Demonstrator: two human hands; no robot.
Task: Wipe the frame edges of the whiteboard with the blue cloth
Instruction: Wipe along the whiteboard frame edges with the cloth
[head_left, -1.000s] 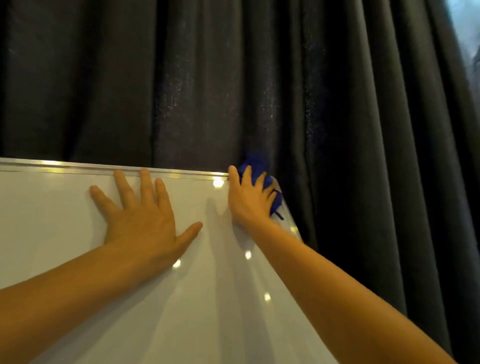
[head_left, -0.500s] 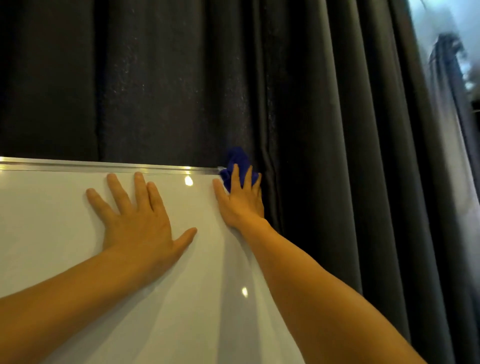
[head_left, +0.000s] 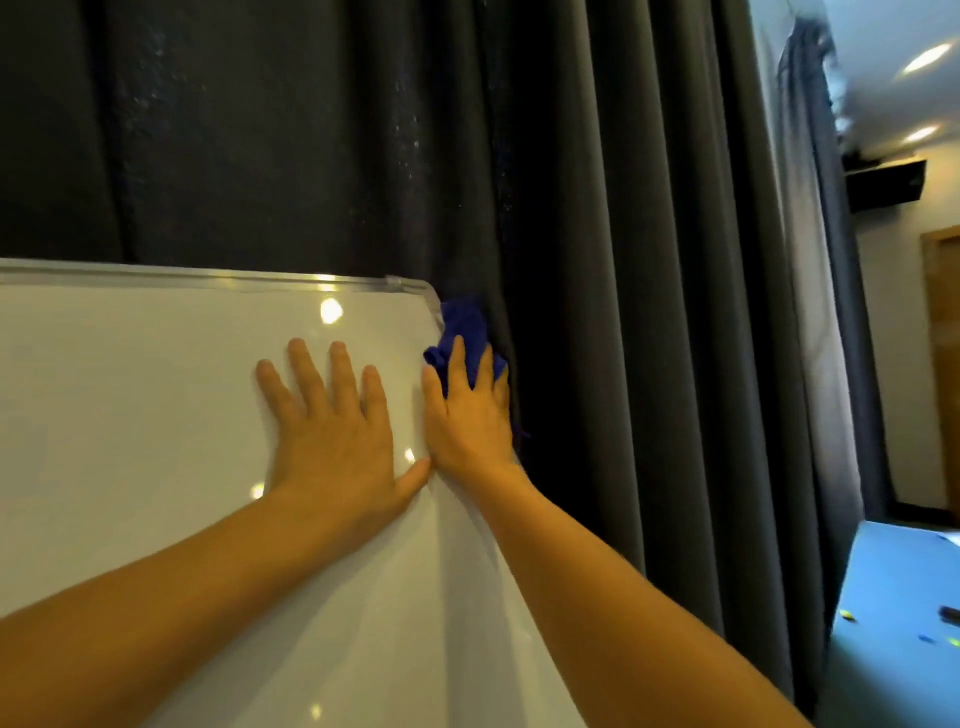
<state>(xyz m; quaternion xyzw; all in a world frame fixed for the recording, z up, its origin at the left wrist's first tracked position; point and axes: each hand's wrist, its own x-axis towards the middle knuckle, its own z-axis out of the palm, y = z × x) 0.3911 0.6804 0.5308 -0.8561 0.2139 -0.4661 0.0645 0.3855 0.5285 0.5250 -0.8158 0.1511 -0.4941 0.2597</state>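
Head view: your left hand (head_left: 332, 431) lies flat, fingers spread, on the whiteboard (head_left: 156, 415); your right hand (head_left: 470, 415) presses the blue cloth (head_left: 462, 327) on the frame's right edge just below the top corner. No writing legible; the cloth is mostly hidden under your fingers

Dark pleated curtains (head_left: 597, 208) fill twelve o'clock; at three, a black speaker (head_left: 885, 184); at four, a blue table (head_left: 893, 597).

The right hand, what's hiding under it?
Under the right hand is the blue cloth, pressed on the whiteboard frame's right edge. The frame beneath them is covered.
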